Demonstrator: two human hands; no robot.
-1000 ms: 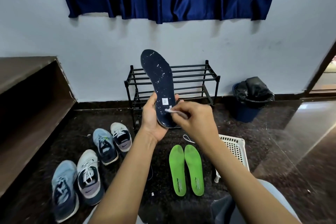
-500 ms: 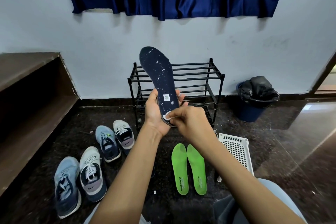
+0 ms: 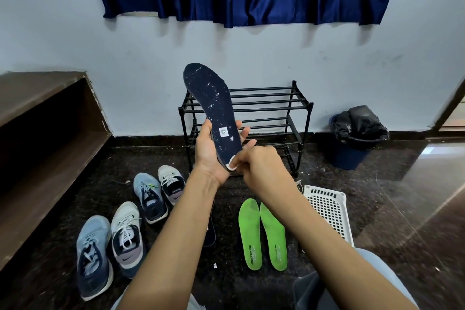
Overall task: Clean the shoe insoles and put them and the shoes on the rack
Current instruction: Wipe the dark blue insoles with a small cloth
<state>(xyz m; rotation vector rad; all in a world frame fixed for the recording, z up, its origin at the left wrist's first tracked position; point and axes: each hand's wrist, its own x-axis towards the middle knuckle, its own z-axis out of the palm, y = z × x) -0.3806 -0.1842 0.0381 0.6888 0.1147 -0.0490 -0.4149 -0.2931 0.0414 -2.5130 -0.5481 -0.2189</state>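
A dark navy insole (image 3: 214, 106) flecked with white stands upright in front of me, its heel gripped by my left hand (image 3: 210, 156). My right hand (image 3: 259, 166) pinches a small white wipe (image 3: 231, 164) against the heel end of that insole. Two green insoles (image 3: 261, 234) lie side by side on the floor below. Another dark insole (image 3: 210, 231) lies partly hidden under my left forearm. Several sneakers (image 3: 125, 231) sit on the floor at the left. The black rack (image 3: 271, 108) stands bare against the wall behind the insole.
A white perforated basket (image 3: 329, 211) lies on the floor at the right. A blue bin with a black bag (image 3: 357, 138) stands by the wall. Wooden steps (image 3: 37, 133) run along the left. The floor is dark polished stone.
My right hand has slid the wipe down from the label area to the heel tip of the navy insole. The left hand keeps its hold.
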